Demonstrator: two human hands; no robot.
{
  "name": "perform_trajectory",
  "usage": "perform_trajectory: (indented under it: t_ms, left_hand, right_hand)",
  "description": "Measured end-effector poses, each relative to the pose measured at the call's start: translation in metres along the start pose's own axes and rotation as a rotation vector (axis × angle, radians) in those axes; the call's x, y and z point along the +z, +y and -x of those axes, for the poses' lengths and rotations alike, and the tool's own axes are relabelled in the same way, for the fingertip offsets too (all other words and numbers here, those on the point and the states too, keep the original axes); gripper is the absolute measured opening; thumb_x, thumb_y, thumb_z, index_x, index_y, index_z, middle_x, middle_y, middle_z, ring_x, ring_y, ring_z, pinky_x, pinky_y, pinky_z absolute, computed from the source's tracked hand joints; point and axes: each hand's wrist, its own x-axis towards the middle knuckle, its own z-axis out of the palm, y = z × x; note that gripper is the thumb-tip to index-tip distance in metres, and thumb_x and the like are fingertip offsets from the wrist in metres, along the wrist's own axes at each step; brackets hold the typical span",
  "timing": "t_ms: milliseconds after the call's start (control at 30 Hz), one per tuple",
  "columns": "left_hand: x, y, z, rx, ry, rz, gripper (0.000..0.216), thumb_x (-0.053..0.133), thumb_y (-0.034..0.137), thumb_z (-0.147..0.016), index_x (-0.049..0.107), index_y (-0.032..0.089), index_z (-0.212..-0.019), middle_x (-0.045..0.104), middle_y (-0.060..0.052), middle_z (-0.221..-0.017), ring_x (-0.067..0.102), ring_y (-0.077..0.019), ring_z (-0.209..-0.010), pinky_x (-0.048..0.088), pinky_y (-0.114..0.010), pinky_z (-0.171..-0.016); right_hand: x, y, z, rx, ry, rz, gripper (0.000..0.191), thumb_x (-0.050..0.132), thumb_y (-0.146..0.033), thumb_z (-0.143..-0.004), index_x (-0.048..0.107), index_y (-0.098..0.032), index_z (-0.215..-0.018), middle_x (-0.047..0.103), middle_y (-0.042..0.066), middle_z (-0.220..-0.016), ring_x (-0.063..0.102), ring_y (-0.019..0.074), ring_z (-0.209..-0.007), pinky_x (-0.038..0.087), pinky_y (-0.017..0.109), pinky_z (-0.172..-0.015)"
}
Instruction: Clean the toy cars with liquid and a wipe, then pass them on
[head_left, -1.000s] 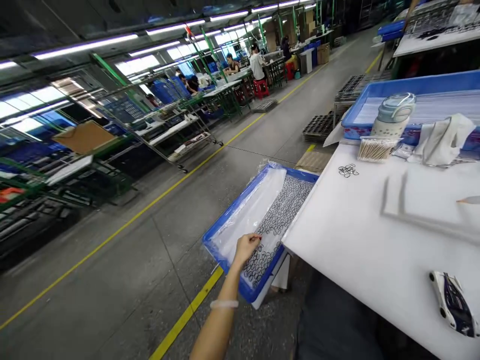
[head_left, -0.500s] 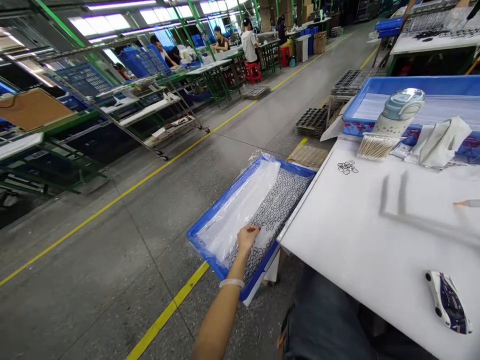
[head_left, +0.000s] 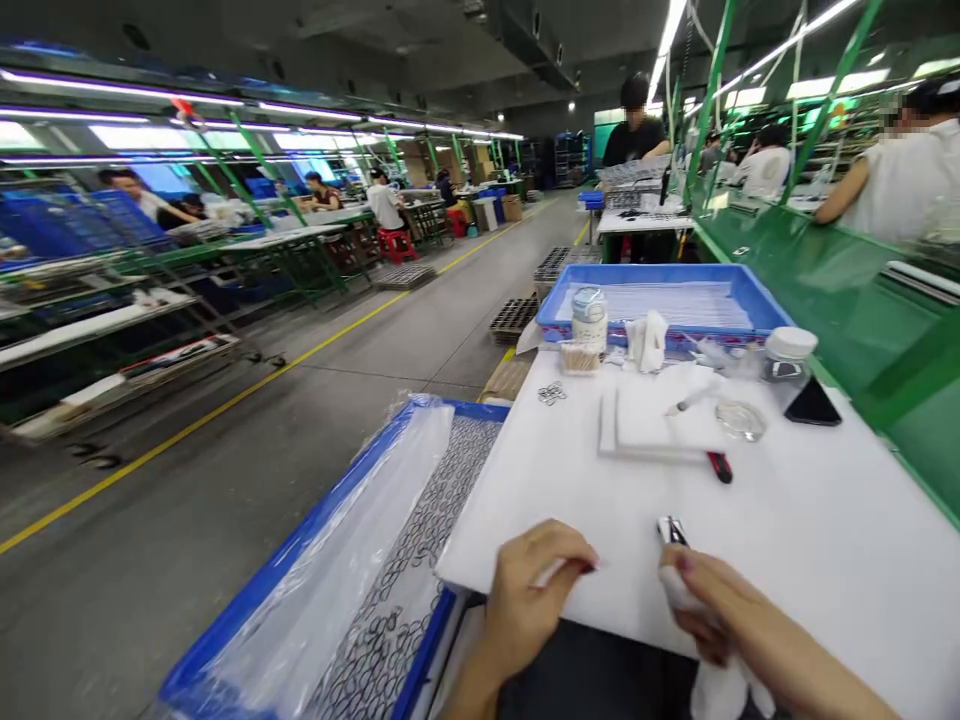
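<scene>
Spanning the right half of the view, a white table top [head_left: 787, 520] is seen, with a blue tray [head_left: 300, 540] set just beside its left edge and lower down. Inside the tray, many small dark rings [head_left: 420, 540] are spread in a layer, partly covered by a clear plastic sheet [head_left: 352, 560]. At the far end of the table, a second blue tray [head_left: 660, 300], a jar [head_left: 589, 318] and a few loose rings [head_left: 551, 393] can be made out, and a flat white block [head_left: 645, 425] lies in the middle.

At the near table edge both hands are held close together. A small white cloth [head_left: 712, 680] is gripped in the right hand [head_left: 712, 610], whose fingers are curled closed around it; a small shiny metal-tipped piece [head_left: 670, 530] shows just above that hand, though whether it is held or merely lying on the table cannot be told. The left hand [head_left: 536, 590] is closed in a pinch, thumb against fingertips, with something small and pale between them, too small to be identified. The pinched piece lies to the left of the cloth, pointed toward it, the two nearly touching; the tray of rings lies left of and nearest to the left hand.
</scene>
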Motion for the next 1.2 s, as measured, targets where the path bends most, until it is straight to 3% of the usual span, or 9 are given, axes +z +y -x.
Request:
perform_trajectory:
  t_ms: [100,233,333,467,667,867,1000,1067,1200]
  left_hand:
    - [0.046,0.021,-0.021,0.144,-0.166,0.108,0.02,0.056,0.01,-0.092,0.074,0.02,-0.09,0.071,-0.007,-0.081,0.067,-0.0162,-0.076,0.057,-0.025,-0.067]
    - [0.076,0.026,-0.031,0.159,-0.163,0.237,0.017,0.062,0.012,-0.089,0.076,0.022,-0.093,0.072,-0.007,-0.084,0.067,-0.0167,-0.078,0.056,-0.026,-0.071]
    - [0.098,0.022,-0.028,0.035,-0.081,0.44,0.01,0.072,0.022,-0.085,0.076,0.024,-0.093,0.071,-0.005,-0.083,0.066,-0.0169,-0.08,0.054,-0.026,-0.074]
    - [0.122,0.015,-0.013,-0.305,0.064,0.631,0.011,0.074,0.032,-0.083,0.076,0.023,-0.089,0.066,-0.004,-0.086,0.064,-0.0156,-0.082,0.053,-0.024,-0.076]
    - [0.123,0.002,-0.002,-0.573,0.123,0.854,0.019,0.085,0.036,-0.071,0.079,0.021,-0.082,0.07,-0.005,-0.095,0.066,-0.0172,-0.094,0.055,-0.022,-0.085]
    - [0.118,0.003,-0.006,-0.735,0.177,1.074,0.028,0.091,0.037,-0.06,0.078,0.018,-0.075,0.073,-0.004,-0.071,0.068,-0.01,-0.065,0.058,-0.016,-0.069]
    - [0.116,0.007,-0.008,-0.739,0.153,1.14,0.029,0.093,0.037,-0.057,0.078,0.018,-0.073,0.074,-0.004,-0.069,0.069,-0.0093,-0.061,0.057,-0.013,-0.063]
    - [0.116,0.007,-0.009,-0.747,0.134,1.164,0.028,0.093,0.037,-0.057,0.078,0.019,-0.073,0.074,-0.004,-0.068,0.069,-0.0098,-0.059,0.056,-0.013,-0.06]
    - [0.115,0.008,-0.009,-0.763,0.136,1.178,0.028,0.093,0.036,-0.055,0.078,0.019,-0.071,0.073,-0.003,-0.064,0.067,-0.0095,-0.055,0.055,-0.014,-0.057]
  right_hand:
    - [0.023,0.004,0.002,0.036,-0.054,-0.115,0.05,0.069,-0.064,-0.077,0.05,-0.018,-0.083,0.037,-0.007,-0.058,0.028,0.0051,-0.048,0.024,0.018,-0.048]
    - [0.019,0.002,0.013,-0.03,-0.073,-0.304,0.053,0.075,-0.061,-0.072,0.043,-0.019,-0.081,0.035,-0.009,-0.055,0.018,0.0022,-0.045,0.016,0.018,-0.045]
    - [0.012,0.004,0.015,-0.129,-0.019,-0.337,0.054,0.074,-0.062,-0.073,0.043,-0.019,-0.081,0.036,-0.01,-0.054,0.018,0.001,-0.043,0.016,0.018,-0.044]
    - [0.013,0.012,0.005,-0.255,0.018,-0.312,0.057,0.069,-0.069,-0.074,0.042,-0.019,-0.077,0.034,-0.01,-0.053,0.023,0.0018,-0.042,0.02,0.018,-0.042]
    - [0.017,0.024,-0.006,-0.374,0.065,-0.172,0.054,0.059,-0.07,-0.082,0.044,-0.018,-0.079,0.033,-0.009,-0.055,0.024,0.0037,-0.045,0.019,0.018,-0.042]
    - [-0.005,0.026,0.006,-0.472,0.246,-0.073,0.046,0.059,-0.059,-0.089,0.051,-0.016,-0.075,0.038,-0.007,-0.053,0.027,0.004,-0.046,0.022,0.018,-0.044]
    - [-0.019,0.021,0.008,-0.768,0.56,0.196,0.025,0.063,-0.037,-0.092,0.067,-0.016,-0.08,0.054,-0.002,-0.057,0.044,0.0068,-0.049,0.034,0.019,-0.047]
    - [-0.018,0.016,0.005,-0.94,0.589,0.366,0.014,0.061,-0.024,-0.093,0.071,-0.018,-0.085,0.062,0.0,-0.066,0.054,0.009,-0.056,0.042,0.02,-0.051]
    - [-0.004,0.009,0.0,-1.205,0.525,0.631,0.015,0.057,-0.012,-0.09,0.071,-0.018,-0.093,0.064,0.005,-0.083,0.061,0.0108,-0.066,0.05,0.021,-0.055]
